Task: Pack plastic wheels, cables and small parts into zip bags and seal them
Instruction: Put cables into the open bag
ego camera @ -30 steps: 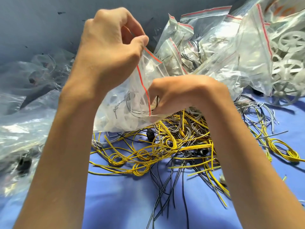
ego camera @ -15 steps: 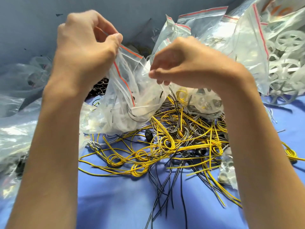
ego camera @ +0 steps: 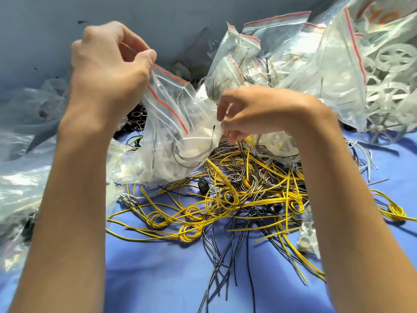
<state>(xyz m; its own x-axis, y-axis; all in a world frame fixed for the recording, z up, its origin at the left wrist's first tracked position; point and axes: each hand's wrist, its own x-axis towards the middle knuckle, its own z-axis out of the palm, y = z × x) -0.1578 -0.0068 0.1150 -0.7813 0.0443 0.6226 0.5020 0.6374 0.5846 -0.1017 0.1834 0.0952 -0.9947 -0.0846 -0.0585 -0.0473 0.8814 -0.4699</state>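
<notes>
Your left hand point(ego camera: 108, 71) pinches the top corner of the zip bag point(ego camera: 180, 141) between thumb and forefinger, so it hangs over the cables point(ego camera: 237, 197) heaped on the bench point(ego camera: 158, 274). The bag's red-striped mouth slants down from that pinch toward your right hand point(ego camera: 255, 114), which sits nearest its free end. Those fingers point(ego camera: 232, 132) curl against the film; whether they grip film or wire cannot be told. Creased plastic blurs the contents.
</notes>
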